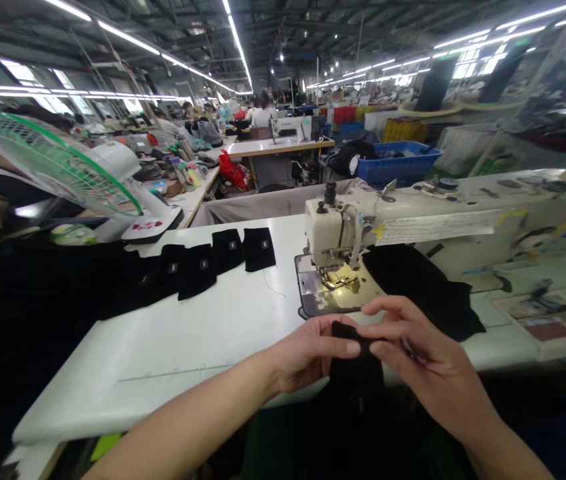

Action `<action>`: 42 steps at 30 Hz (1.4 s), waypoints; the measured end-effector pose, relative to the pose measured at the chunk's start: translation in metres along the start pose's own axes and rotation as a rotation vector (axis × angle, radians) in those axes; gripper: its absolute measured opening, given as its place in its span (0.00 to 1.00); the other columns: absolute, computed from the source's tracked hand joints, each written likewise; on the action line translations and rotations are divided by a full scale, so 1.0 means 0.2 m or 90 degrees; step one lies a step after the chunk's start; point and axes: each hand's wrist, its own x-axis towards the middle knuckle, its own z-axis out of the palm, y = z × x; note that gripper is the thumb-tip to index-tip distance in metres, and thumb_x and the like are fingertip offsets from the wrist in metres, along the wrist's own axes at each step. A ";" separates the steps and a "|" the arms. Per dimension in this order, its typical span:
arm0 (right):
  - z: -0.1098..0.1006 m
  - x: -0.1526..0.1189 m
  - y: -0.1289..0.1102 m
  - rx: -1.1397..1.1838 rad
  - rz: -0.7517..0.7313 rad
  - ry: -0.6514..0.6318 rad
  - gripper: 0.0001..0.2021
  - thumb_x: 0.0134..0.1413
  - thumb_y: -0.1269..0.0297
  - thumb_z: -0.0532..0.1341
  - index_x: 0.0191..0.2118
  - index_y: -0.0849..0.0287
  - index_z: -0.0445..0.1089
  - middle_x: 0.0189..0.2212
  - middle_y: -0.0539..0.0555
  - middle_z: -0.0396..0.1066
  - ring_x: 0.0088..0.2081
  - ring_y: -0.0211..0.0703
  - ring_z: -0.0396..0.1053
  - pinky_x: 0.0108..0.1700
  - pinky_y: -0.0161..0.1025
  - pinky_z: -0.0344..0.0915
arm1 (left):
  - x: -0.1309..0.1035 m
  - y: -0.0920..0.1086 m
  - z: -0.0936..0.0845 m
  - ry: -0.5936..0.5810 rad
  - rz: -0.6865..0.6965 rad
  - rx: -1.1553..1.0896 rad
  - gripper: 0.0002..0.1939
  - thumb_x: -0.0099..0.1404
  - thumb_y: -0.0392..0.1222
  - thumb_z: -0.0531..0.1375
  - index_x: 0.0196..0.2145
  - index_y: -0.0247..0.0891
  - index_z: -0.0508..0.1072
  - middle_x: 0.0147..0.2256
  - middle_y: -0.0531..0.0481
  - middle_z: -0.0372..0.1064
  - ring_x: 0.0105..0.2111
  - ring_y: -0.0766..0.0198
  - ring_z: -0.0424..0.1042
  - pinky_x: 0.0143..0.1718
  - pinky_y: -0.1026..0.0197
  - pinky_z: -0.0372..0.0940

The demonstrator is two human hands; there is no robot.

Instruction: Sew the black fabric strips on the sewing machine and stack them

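Note:
A black fabric piece point(355, 380) hangs at the near edge of the white table, in front of the sewing machine point(333, 233). My left hand point(313, 353) pinches its upper edge between thumb and fingers. On the right, my right hand point(413, 347) has its thumb and index finger closed on the same cloth, close to the left thumb; a small dark object, too hidden to name, shows under its fingers. Several black pieces with small light labels point(259, 249) lie in a row on the table's left part. More black cloth point(425, 287) lies beneath the machine arm.
A green-rimmed fan point(63, 160) stands at the back left of the white table point(177, 353). Dark cloth point(27, 320) is heaped at the left. Behind the machine are a blue basket point(397, 163) and another sewing table point(283, 145); people sit farther back.

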 end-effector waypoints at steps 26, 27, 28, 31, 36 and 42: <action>0.29 -0.30 0.15 0.105 0.508 -0.094 0.26 0.56 0.48 0.62 0.53 0.63 0.72 0.23 0.49 0.73 0.31 0.51 0.77 0.40 0.42 0.71 | 0.12 0.34 -0.36 0.270 0.127 0.595 0.15 0.57 0.53 0.65 0.30 0.36 0.78 0.29 0.52 0.74 0.31 0.64 0.69 0.38 0.62 0.61; 0.30 -0.31 0.15 0.105 0.499 -0.084 0.26 0.57 0.49 0.61 0.54 0.62 0.70 0.24 0.49 0.72 0.29 0.49 0.77 0.39 0.42 0.71 | 0.13 0.33 -0.37 0.273 0.140 0.656 0.15 0.60 0.53 0.63 0.29 0.36 0.78 0.27 0.53 0.72 0.29 0.64 0.68 0.35 0.62 0.61; 0.31 -0.32 0.16 0.101 0.489 -0.062 0.25 0.58 0.49 0.61 0.54 0.61 0.69 0.24 0.48 0.72 0.28 0.48 0.76 0.37 0.41 0.71 | 0.16 0.33 -0.39 0.282 0.155 0.723 0.15 0.62 0.51 0.61 0.28 0.36 0.77 0.25 0.53 0.71 0.28 0.65 0.67 0.33 0.63 0.60; 0.36 -0.32 0.17 0.077 0.452 0.020 0.20 0.59 0.48 0.60 0.48 0.59 0.68 0.22 0.46 0.69 0.23 0.43 0.72 0.32 0.38 0.68 | 0.25 0.29 -0.41 0.328 0.214 0.883 0.12 0.63 0.42 0.59 0.24 0.36 0.76 0.23 0.53 0.67 0.26 0.64 0.65 0.30 0.63 0.59; 0.38 -0.31 0.18 0.099 0.412 0.020 0.17 0.61 0.47 0.60 0.40 0.57 0.69 0.21 0.46 0.69 0.24 0.42 0.72 0.32 0.37 0.67 | 0.36 0.23 -0.42 0.311 0.282 0.956 0.04 0.62 0.36 0.63 0.30 0.38 0.78 0.34 0.51 0.71 0.36 0.61 0.70 0.40 0.61 0.63; 0.31 -0.33 0.21 0.035 0.327 -0.062 0.11 0.63 0.56 0.60 0.44 0.57 0.74 0.22 0.48 0.74 0.26 0.42 0.75 0.32 0.35 0.71 | 0.34 0.18 -0.42 0.351 0.402 1.213 0.04 0.66 0.39 0.64 0.35 0.37 0.77 0.38 0.45 0.70 0.41 0.54 0.68 0.43 0.53 0.63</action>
